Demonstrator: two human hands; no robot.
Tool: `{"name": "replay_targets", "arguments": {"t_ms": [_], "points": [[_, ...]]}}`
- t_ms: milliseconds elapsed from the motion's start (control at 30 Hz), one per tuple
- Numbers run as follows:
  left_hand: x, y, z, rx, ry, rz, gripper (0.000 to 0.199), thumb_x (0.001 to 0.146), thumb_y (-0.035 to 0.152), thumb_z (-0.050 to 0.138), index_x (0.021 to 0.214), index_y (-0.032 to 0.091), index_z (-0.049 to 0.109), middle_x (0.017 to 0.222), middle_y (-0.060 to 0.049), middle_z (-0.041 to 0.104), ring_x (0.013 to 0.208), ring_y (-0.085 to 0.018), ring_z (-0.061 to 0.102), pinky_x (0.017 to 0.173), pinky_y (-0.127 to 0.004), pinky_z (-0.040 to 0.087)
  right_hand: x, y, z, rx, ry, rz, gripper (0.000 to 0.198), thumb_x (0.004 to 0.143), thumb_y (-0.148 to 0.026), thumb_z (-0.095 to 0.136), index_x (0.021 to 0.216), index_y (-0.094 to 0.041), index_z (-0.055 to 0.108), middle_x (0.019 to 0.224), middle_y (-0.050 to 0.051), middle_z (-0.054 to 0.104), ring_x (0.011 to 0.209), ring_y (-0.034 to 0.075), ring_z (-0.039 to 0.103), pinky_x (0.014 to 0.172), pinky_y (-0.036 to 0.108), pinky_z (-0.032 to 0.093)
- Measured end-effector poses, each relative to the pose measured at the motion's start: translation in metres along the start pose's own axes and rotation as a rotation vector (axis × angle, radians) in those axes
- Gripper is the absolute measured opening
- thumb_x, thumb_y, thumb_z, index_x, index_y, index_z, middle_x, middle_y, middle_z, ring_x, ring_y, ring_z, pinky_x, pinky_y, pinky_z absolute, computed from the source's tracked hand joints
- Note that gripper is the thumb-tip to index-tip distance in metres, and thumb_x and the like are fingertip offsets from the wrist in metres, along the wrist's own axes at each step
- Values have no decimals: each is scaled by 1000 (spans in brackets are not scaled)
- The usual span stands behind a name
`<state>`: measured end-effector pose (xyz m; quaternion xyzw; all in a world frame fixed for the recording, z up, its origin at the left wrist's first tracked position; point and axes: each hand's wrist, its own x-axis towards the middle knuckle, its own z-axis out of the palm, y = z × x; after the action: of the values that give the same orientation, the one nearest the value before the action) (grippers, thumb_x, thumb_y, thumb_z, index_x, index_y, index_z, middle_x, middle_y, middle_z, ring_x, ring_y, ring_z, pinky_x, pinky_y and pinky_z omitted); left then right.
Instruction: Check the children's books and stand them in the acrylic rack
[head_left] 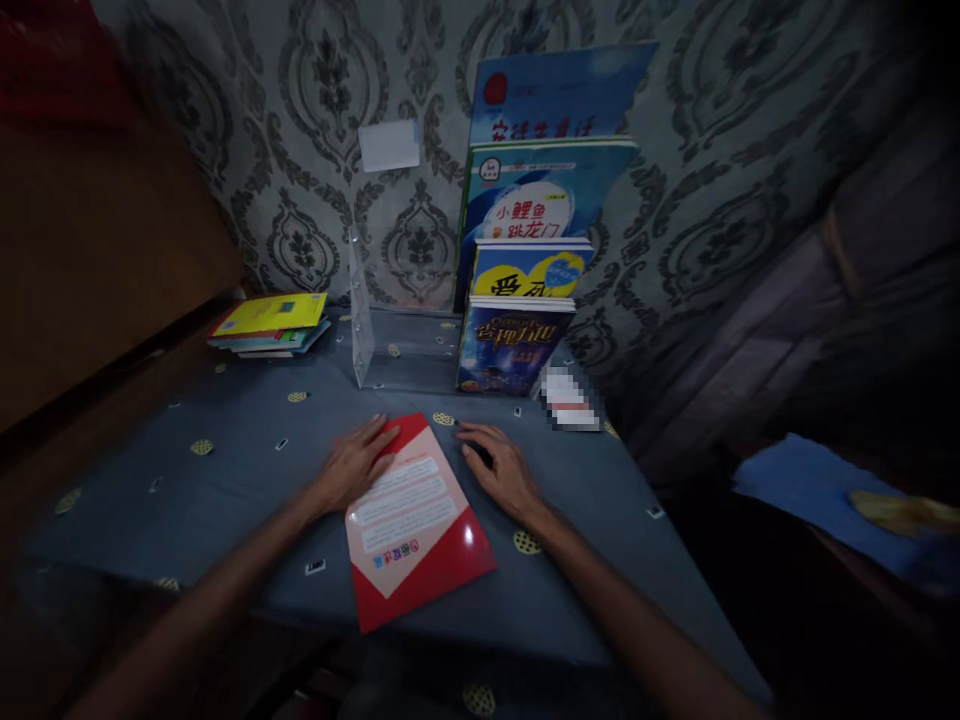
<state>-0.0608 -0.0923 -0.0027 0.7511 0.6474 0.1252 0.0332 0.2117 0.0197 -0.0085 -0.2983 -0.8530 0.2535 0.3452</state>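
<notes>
A red and pink book (409, 515) lies on the cloth-covered table, tilted slightly to the left, with its printed text upside down to me. My left hand (356, 465) rests on the book's upper left edge, fingers stretched over the cover. Just right of the book, my right hand (499, 465) is at the cloth, fingers loosely bent and thumb apart, with nothing in it. Behind both hands, a clear acrylic rack (361, 320) holds several upright books on its right side, the front one a dark blue book (510, 345).
A small stack of books topped by a yellow one (274, 313) lies at the back left of the table (247, 500). A blurred-out white item (570, 400) sits right of the rack. Patterned wallpaper (300, 240) rises behind. A blue cloth-like thing (806, 490) is at the far right.
</notes>
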Motion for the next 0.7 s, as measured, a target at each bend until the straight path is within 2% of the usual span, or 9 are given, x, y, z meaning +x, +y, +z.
{"name": "replay_targets", "arguments": {"t_ms": [67, 167, 367, 533, 600, 633, 700], "points": [[12, 12, 2, -68, -18, 112, 53, 106, 43, 32, 153, 21, 44, 164, -12, 39, 152, -25, 35, 125, -47, 32, 0, -4, 0, 23, -23, -12, 30, 95, -27, 50, 113, -21, 74, 129, 12, 71, 123, 27, 63, 105, 48, 49], [32, 29, 9, -164, -22, 229, 52, 107, 40, 30, 153, 19, 40, 159, -13, 46, 149, -22, 42, 124, -44, 35, -2, -6, 0, 8, -56, -17, 32, 95, -26, 49, 116, -22, 73, 128, 12, 71, 122, 27, 63, 105, 49, 48], [70, 63, 26, -245, 48, 252, 45, 106, 32, 32, 146, 16, 44, 148, -15, 57, 138, -23, 53, 119, -43, 42, -3, 5, -6, -246, -49, 74, 33, 94, -22, 46, 113, -21, 74, 119, 12, 75, 116, 29, 63, 101, 49, 44], [98, 81, 34, -241, 13, 325, 41, 104, 29, 36, 138, 14, 51, 144, -17, 60, 138, -24, 54, 119, -43, 42, -1, 9, -27, -398, 23, 145, 35, 94, -18, 44, 110, -17, 75, 113, 15, 76, 110, 32, 66, 104, 55, 42], [108, 83, 38, -249, 9, 365, 40, 104, 29, 37, 136, 13, 54, 142, -16, 62, 134, -23, 57, 116, -40, 45, 1, -9, -31, -412, 80, 113, 35, 96, -18, 42, 110, -15, 74, 110, 17, 76, 108, 33, 67, 106, 57, 41], [112, 84, 41, -254, 13, 382, 39, 104, 30, 37, 135, 14, 55, 141, -15, 62, 133, -22, 58, 115, -40, 46, 1, -25, -30, -393, 97, 55, 36, 98, -18, 41, 112, -16, 74, 113, 16, 76, 110, 32, 67, 108, 56, 41], [118, 85, 46, -262, 25, 394, 40, 105, 32, 35, 135, 17, 56, 142, -12, 63, 133, -21, 58, 114, -40, 47, 0, -70, -21, -281, 55, -184, 34, 102, -21, 40, 117, -20, 71, 122, 11, 74, 120, 27, 64, 113, 51, 40]]}}
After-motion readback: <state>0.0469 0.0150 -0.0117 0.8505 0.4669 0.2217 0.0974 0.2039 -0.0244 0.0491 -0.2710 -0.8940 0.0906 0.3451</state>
